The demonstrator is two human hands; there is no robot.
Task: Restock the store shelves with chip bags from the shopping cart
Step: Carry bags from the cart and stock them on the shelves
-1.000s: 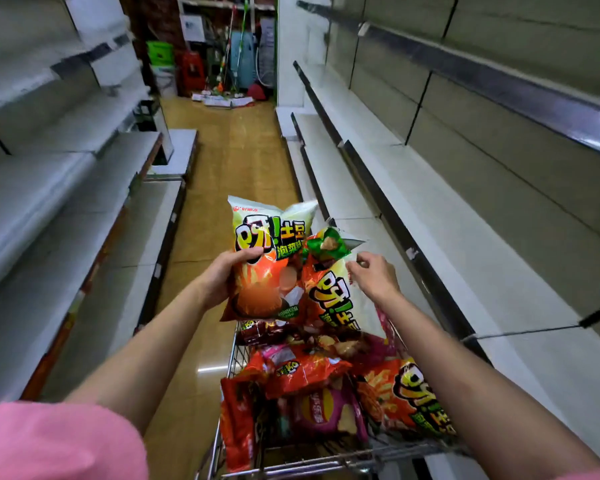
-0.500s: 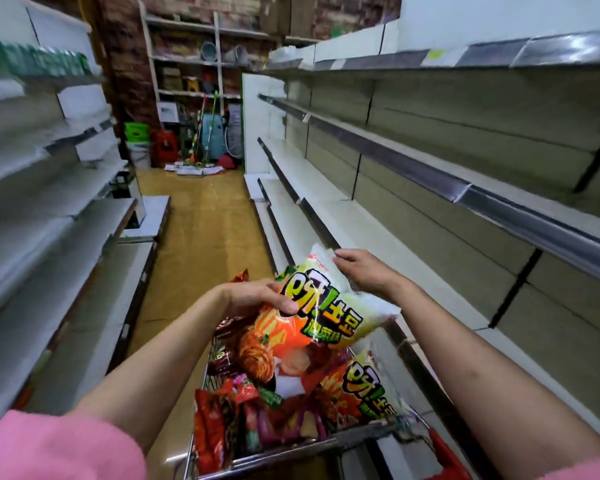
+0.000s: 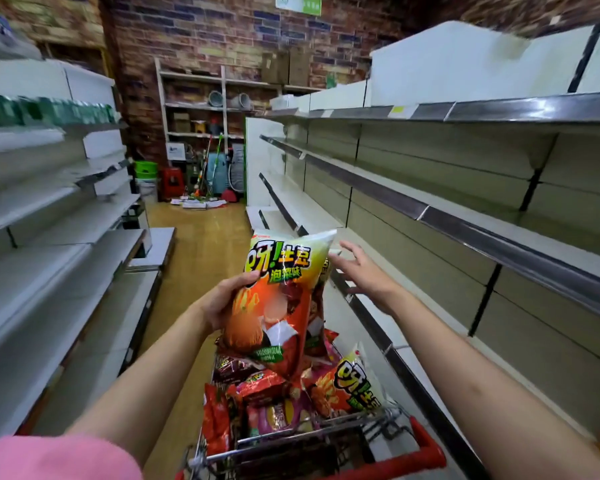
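Chip bag (image 3: pixel 278 299), orange-red with a pale green top, is held upright above the shopping cart (image 3: pixel 426 455). Left hand (image 3: pixel 222 303) grips its left edge, thumb curled over the front and fingers behind. Printed on the bag: large yellow-green characters "呀!土豆" outlined in black, with smaller green text below them that is hard to read; a green label near the bottom is illegible. A second bag sits directly behind the first; only its edge shows. Right hand (image 3: pixel 361 275) is beside the bags' upper right corner, fingers spread and straight, pinching nothing. Cart contents: more bags, one (image 3: pixel 354 386) carrying the same "呀!土豆" lettering. Shelves (image 3: pixel 465 216) stand at right.
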